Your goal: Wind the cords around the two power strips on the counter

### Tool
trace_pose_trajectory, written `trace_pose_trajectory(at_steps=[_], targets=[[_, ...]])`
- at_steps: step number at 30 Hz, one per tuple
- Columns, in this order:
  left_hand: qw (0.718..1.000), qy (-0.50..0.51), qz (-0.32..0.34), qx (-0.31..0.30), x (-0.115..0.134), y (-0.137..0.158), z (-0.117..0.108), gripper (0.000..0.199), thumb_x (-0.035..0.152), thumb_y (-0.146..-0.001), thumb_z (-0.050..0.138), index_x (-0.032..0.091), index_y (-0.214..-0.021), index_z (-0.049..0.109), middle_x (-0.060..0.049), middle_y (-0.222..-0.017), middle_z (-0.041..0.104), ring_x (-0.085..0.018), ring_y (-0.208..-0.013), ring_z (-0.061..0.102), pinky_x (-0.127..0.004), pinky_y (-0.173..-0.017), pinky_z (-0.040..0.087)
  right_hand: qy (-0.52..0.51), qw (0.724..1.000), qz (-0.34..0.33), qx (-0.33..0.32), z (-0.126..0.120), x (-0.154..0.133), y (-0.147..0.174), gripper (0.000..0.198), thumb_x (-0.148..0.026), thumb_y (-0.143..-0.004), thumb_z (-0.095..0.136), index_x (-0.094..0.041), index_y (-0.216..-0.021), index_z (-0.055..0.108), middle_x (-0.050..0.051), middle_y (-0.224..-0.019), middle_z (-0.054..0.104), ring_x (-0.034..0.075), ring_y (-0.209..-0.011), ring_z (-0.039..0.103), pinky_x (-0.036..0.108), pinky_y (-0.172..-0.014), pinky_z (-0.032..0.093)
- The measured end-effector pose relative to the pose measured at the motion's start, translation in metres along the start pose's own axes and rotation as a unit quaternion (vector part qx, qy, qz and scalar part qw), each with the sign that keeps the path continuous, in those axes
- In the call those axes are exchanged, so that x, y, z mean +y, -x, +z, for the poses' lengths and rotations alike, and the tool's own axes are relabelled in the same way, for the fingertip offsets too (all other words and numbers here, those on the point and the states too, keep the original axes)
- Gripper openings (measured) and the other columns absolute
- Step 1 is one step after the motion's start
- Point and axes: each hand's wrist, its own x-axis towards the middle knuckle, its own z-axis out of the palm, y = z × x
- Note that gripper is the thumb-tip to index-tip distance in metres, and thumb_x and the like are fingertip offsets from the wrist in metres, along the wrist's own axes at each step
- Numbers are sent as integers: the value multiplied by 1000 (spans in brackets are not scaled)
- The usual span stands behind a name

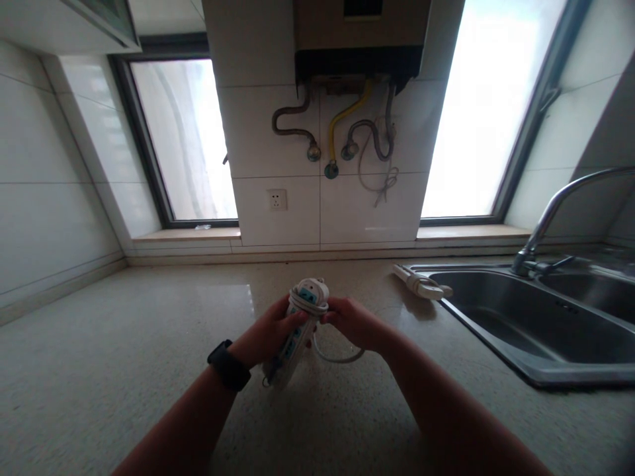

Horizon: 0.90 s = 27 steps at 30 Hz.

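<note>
A white power strip (292, 349) with blue-marked sockets is tilted above the counter, its white cord (308, 303) wound around the upper end. My left hand (272, 330), with a black watch on the wrist, is closed around the strip's side, thumb across its face. At the right side of the windings, my right hand (347, 318) pinches the cord, its fingertips partly hidden. A loose loop of the cord hangs below my right hand and curves toward the wrist.
Beside the double sink (526, 330) lies a second white strip with wrapped cord (421, 284). A curved faucet (546, 218) rises behind the basin. The wall holds a socket (276, 199) and a water heater (360, 39) with pipes. Speckled counter (124, 370) surrounds my arms.
</note>
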Motion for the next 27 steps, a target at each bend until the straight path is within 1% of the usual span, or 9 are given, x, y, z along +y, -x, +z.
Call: trace_pose_trajectory(at_steps=[2, 5, 8, 12, 15, 19, 22, 25, 27], targets=[[998, -46, 25, 24, -1, -1, 0, 53, 49, -91, 64, 19, -133, 54, -11, -106, 71, -25, -93, 70, -40, -83, 56, 40, 999, 9, 15, -1, -2, 0, 21, -32, -95, 57, -15, -91, 69, 2, -83, 68, 17, -79, 60, 26, -72, 41], [992, -90, 73, 55, -1, -2, 2, 48, 47, -93, 62, 20, -133, 57, -12, -123, 69, -29, -121, 60, -43, -103, 47, 67, 997, 6, 26, -1, -3, -1, 24, -33, -97, 54, -15, -90, 68, 2, -81, 67, 16, -76, 58, 25, -69, 40], [987, -95, 104, 80, -1, -2, 4, 48, 46, -92, 64, 20, -132, 57, -11, -133, 64, -28, -127, 56, -42, -109, 41, 73, 997, 1, 28, 0, -5, -2, 23, -33, -97, 55, -16, -89, 67, 1, -80, 66, 16, -75, 58, 25, -68, 39], [981, -130, 100, 102, 0, -2, 3, 49, 43, -88, 70, 19, -129, 58, -12, -128, 67, -27, -122, 58, -40, -106, 43, 90, 996, 11, 14, 3, -10, -2, 20, -32, -98, 55, -17, -92, 66, 4, -85, 70, 18, -79, 62, 25, -69, 40], [981, -141, 92, 97, 2, -2, 2, 54, 39, -83, 77, 18, -128, 57, -12, -124, 68, -27, -115, 62, -41, -101, 45, 160, 987, 4, 8, 5, -13, 0, 23, -33, -101, 52, -16, -95, 65, 7, -88, 72, 19, -77, 64, 26, -68, 39], [984, -120, 83, 104, 2, -3, 3, 51, 39, -82, 76, 19, -126, 59, -11, -120, 69, -27, -112, 63, -43, -100, 47, 319, 947, -21, 28, 8, -14, 3, 35, -41, -105, 44, -13, -100, 65, 12, -87, 73, 21, -72, 65, 28, -63, 34], [987, -99, 52, 118, 2, -3, 7, 49, 44, -85, 71, 18, -125, 59, -8, -104, 71, -24, -96, 66, -41, -87, 54, 392, 918, -40, 55, 11, -13, 3, 47, -51, -105, 39, -12, -106, 65, 15, -87, 74, 21, -69, 66, 29, -60, 31], [989, -75, 20, 123, 3, -2, 11, 50, 47, -84, 70, 18, -123, 59, -5, -93, 70, -18, -75, 64, -34, -69, 55, 412, 908, -37, 69, 14, -13, 3, 52, -55, -105, 36, -12, -105, 65, 14, -84, 75, 20, -67, 66, 29, -59, 30], [989, -68, 12, 131, 4, -1, 13, 50, 49, -84, 70, 18, -122, 59, -4, -91, 69, -16, -68, 62, -31, -63, 54, 415, 907, -29, 75, 16, -13, 3, 52, -52, -107, 33, -13, -100, 66, 14, -81, 75, 20, -65, 66, 30, -58, 29]])
